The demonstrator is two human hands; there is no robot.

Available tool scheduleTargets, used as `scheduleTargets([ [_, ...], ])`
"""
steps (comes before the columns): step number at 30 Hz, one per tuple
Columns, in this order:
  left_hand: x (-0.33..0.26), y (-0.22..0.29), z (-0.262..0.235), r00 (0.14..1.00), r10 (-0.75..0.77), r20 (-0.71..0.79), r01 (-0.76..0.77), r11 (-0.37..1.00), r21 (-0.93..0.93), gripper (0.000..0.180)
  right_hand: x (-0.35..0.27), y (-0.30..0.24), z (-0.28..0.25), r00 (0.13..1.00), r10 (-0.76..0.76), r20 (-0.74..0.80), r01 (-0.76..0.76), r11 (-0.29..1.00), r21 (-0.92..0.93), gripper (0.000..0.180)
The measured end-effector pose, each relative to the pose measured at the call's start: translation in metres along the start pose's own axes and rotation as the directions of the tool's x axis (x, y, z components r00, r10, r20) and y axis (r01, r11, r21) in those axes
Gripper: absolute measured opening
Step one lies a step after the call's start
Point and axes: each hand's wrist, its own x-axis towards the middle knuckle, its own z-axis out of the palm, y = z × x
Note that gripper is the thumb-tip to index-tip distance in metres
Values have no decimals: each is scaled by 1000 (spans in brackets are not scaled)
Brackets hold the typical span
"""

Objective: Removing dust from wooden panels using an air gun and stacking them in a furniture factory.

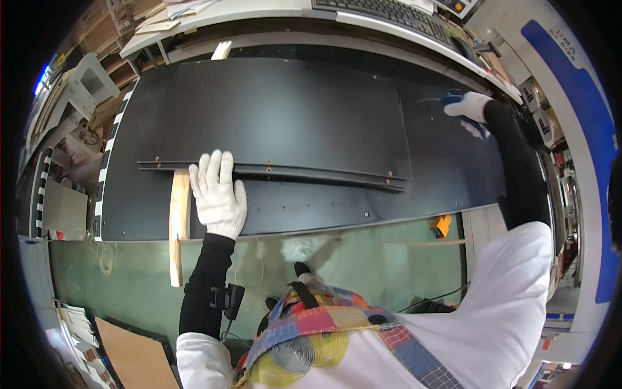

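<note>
My left hand (pixel 219 198), in a white knit glove, lies flat with fingers stretched across a long dark strip (pixel 304 174). The strip has several brass-coloured fittings along it and rests on a large black panel (pixel 291 110). Just left of that hand, a pale wooden bar (pixel 176 240) sticks out past the panel's near edge, its far end at the strip. At the panel's far right, my right hand (pixel 471 109), gloved too, closes round a blue-handled tool (pixel 452 97). A thin pale shaft seems to point left from it; its exact kind is unclear.
Along the far side runs a bench (pixel 259 16) with a keyboard (pixel 389 14) and papers. A white and blue machine frame (pixel 570 78) stands at right. Below lie a green floor (pixel 324 259), a yellow-orange object (pixel 440 225) and, lower left, a brown board (pixel 136 353).
</note>
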Motion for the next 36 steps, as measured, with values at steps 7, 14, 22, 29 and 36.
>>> scheduleTargets([
  [7,2,1,2,1000,18,7,-18,999,35,65,-122,32,22,932,-145,333,145,989,26,44],
  [14,-9,-11,-3,999,47,12,-47,997,60,69,-135,45,54,932,-278,233,226,947,227,45],
  [22,-118,-17,-45,980,43,193,-17,991,-136,52,-168,-5,115,876,-411,254,230,818,528,38],
  [29,-304,-31,-102,741,-342,579,538,817,-207,36,-211,-179,253,464,-885,39,502,299,811,33],
  [36,-348,-36,-140,626,-488,609,698,698,-159,27,-247,-303,329,408,-898,-163,725,210,656,47],
])
